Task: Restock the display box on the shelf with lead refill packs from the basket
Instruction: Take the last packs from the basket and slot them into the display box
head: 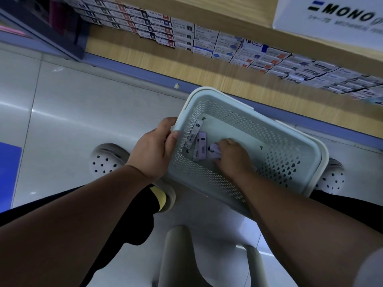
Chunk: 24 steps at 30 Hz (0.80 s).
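Plastic, pale green and punched all over with small holes, made up the basket (275, 162), a rounded rectangle held tilted above the glossy grey floor (72, 112). The left hand (153, 150) gripped its left rim, fingers curled close together round the edge and the thumb laid along it. How far the fingertips reached under the rim I could not tell.

The right hand (234, 158) was down inside on the smooth bottom. Its fingers were bent together over a lilac pack (213, 151), with the thumb tucked against the pack's near side. The fingers covered most of that pack, so its shape was hard to make out.

Just beyond those fingertips, toward the left thumb, lay the other lead refill packs (200, 148). They were flat, slim lilac rectangles with dark print, and one stood on edge against the perforated wall. Their lettering was too small to read.

Well past both hands ran a wood-grain shelf (145, 56) packed with rows of small cardboard boxes (207, 42), blurred toward the right end. A white box (331, 17) printed MONO was cut off at the top right corner.

Below the wrists showed pale perforated clogs (105, 160), the right one largely hidden behind the basket. The rounded grey legs of a stool (178, 255) ran off the bottom edge.
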Each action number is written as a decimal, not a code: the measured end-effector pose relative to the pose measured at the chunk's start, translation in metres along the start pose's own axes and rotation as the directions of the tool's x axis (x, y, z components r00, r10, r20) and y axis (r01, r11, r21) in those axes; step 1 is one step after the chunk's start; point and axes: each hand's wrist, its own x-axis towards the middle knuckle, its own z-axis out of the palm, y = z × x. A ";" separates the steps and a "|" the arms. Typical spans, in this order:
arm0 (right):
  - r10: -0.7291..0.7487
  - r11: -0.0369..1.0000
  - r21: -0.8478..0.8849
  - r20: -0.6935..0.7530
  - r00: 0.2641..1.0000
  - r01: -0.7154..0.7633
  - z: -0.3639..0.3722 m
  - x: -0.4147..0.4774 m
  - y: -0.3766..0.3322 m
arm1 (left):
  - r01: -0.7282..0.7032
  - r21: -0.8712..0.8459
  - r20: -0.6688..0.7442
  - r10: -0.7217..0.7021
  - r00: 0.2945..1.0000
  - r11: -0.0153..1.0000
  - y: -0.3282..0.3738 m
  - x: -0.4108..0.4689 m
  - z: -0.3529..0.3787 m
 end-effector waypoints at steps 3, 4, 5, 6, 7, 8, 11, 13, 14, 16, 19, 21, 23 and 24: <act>0.007 1.000 -0.008 0.034 0.999 -0.007 -0.007 0.002 0.000 | -0.013 0.002 0.002 0.013 1.000 1.000 0.000 0.000 0.000; 0.006 1.000 -0.028 0.036 0.999 -0.005 -0.008 0.004 0.000 | -0.015 0.004 0.004 0.015 1.000 1.000 -0.001 0.001 0.000; 0.001 0.999 -0.054 0.035 0.999 0.001 -0.007 0.005 0.000 | -0.015 0.003 0.007 0.015 1.000 1.000 -0.001 0.001 0.000; -0.002 0.997 -0.082 0.038 0.999 0.005 -0.007 0.005 -0.001 | -0.014 0.001 0.010 0.014 1.000 1.000 -0.001 0.001 0.000; -0.003 0.994 -0.105 0.042 0.999 0.008 -0.005 0.005 -0.002 | -0.013 -0.002 0.013 0.013 1.000 1.000 -0.001 0.000 0.000; 0.000 0.994 -0.112 0.040 0.999 0.004 -0.002 0.005 -0.003 | -0.014 -0.005 0.014 0.014 1.000 1.000 -0.001 0.000 0.000; 0.041 0.998 -0.047 0.006 0.999 -0.040 0.004 0.001 -0.003 | -0.014 -0.012 0.019 0.015 1.000 1.000 -0.001 0.000 0.000; 0.059 0.997 0.052 -0.021 0.998 -0.058 0.004 -0.001 -0.004 | -0.016 -0.011 0.019 0.016 1.000 1.000 -0.002 0.000 0.000; 0.074 0.991 0.115 -0.037 0.997 -0.070 0.002 -0.002 -0.004 | -0.015 -0.011 0.021 0.015 1.000 1.000 -0.002 0.000 0.000; 0.120 0.968 0.227 -0.057 0.991 -0.105 -0.003 -0.003 -0.005 | -0.012 -0.011 0.022 0.013 1.000 1.000 -0.002 0.000 0.000; 0.258 0.879 0.422 -0.026 0.966 -0.224 -0.010 0.005 -0.009 | -0.012 -0.010 0.021 0.012 1.000 1.000 -0.002 0.000 0.000; 0.353 0.767 0.557 0.045 0.935 -0.317 -0.013 0.015 -0.017 | -0.011 -0.014 0.020 0.011 1.000 1.000 -0.002 0.000 0.000; 0.413 0.661 0.649 0.104 0.905 -0.377 -0.014 0.021 -0.028 | -0.007 -0.022 0.022 0.008 1.000 1.000 -0.003 0.000 0.000; 0.444 0.624 0.669 0.120 0.888 -0.403 -0.014 0.023 -0.033 | -0.005 -0.025 0.023 0.005 1.000 1.000 -0.003 0.000 0.000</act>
